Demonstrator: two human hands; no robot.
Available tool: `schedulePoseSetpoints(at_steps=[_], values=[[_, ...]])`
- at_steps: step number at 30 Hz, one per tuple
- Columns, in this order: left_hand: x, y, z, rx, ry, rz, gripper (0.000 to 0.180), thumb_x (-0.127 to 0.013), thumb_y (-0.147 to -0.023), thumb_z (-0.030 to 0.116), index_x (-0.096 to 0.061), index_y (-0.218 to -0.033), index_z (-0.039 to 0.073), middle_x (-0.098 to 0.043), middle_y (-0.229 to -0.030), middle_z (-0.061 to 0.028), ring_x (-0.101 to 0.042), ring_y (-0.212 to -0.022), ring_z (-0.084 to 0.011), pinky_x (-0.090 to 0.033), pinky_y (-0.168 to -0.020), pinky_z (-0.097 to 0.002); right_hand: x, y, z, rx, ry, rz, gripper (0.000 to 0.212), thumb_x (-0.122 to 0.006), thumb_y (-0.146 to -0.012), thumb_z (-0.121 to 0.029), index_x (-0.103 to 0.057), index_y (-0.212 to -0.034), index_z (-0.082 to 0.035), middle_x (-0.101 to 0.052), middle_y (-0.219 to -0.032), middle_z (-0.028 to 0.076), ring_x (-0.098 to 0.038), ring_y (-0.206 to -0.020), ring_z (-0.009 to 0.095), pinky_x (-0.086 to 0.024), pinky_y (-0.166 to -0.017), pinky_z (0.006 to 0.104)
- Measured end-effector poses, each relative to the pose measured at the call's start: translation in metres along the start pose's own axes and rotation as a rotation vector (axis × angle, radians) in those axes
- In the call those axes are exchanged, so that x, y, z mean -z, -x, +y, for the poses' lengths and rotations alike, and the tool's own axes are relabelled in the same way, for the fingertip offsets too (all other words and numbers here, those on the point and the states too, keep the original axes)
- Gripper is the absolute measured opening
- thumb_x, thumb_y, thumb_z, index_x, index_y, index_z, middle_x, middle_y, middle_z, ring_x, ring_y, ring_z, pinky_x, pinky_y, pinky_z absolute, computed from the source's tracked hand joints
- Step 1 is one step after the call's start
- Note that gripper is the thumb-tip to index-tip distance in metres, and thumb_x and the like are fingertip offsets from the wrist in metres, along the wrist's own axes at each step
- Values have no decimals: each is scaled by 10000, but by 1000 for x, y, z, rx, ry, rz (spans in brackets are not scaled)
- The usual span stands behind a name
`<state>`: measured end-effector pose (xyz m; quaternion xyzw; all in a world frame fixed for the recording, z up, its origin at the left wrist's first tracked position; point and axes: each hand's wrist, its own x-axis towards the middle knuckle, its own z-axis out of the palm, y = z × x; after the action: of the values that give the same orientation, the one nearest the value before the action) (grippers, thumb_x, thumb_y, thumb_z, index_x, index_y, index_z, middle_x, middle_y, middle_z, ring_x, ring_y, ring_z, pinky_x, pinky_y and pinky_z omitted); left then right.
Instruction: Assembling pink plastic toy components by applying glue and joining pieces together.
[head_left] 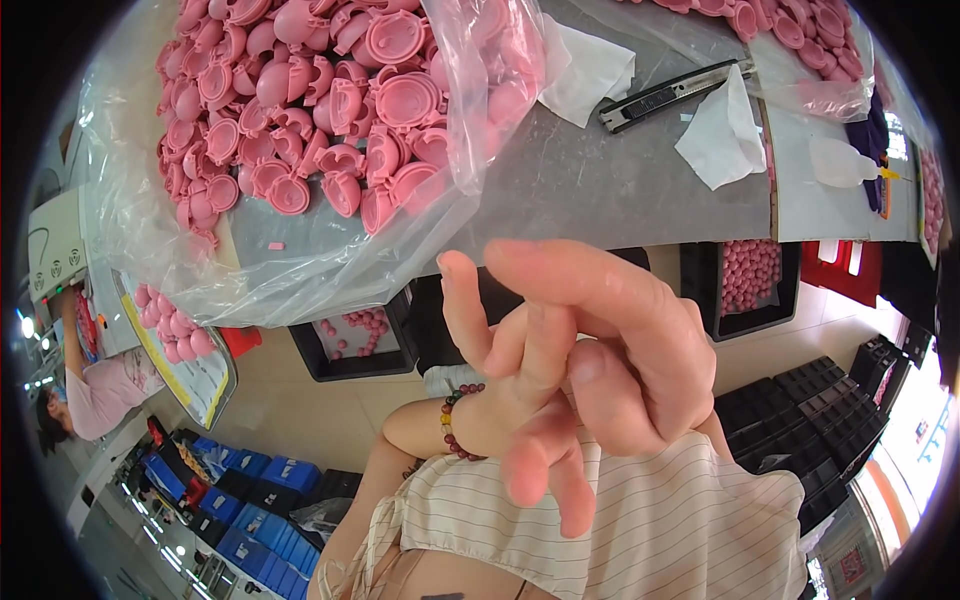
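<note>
My left hand [512, 400], with a beaded bracelet [455, 425] at its wrist, is held up before my striped top. One finger stretches upward and others spread apart; nothing shows in it. My right hand [650, 340] presses against it from the right, its fingers bent and its thumb tucked in among the left fingers. The overlap hides whether anything small is pinched there. Above and left of the hands, a clear plastic bag [330, 285] spills pink rounded plastic shells [290, 80] over the grey table [570, 190]. Neither hand touches them.
A black utility knife [670, 95] lies by white paper pieces [725, 135]. A squeeze bottle [840, 162] is at right. Black bins [312, 358] with pink balls stand below the table edge. Blue boxes [255, 540] and another person [110, 395] are at left.
</note>
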<state>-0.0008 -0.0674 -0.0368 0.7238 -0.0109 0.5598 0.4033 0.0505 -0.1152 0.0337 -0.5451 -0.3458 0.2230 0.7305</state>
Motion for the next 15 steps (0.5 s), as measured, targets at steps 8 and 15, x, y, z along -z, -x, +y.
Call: schedulePoseSetpoints(at_steps=[8,15], values=[[-7,-16,3,-56,-100,98,769,60,-724,687,68,-1349,238,-454,-1142,-286,-536,-757,-261,-316,-899,-584,10,-2,-16,-264,-255,-104,538,-191,-644,137,-334,-1162,152,-567,-820,149,-577,-732,136,-481,-750,244],[2,-5,4,-24,-123,54,750,47,-727,690,87,-1343,264,-416,-1188,-281,-537,-790,-293,-296,-885,-615,4,3,1,-62,-119,-75,542,-203,-657,141,-320,-1186,135,-580,-817,138,-576,-693,128,-482,-715,202]])
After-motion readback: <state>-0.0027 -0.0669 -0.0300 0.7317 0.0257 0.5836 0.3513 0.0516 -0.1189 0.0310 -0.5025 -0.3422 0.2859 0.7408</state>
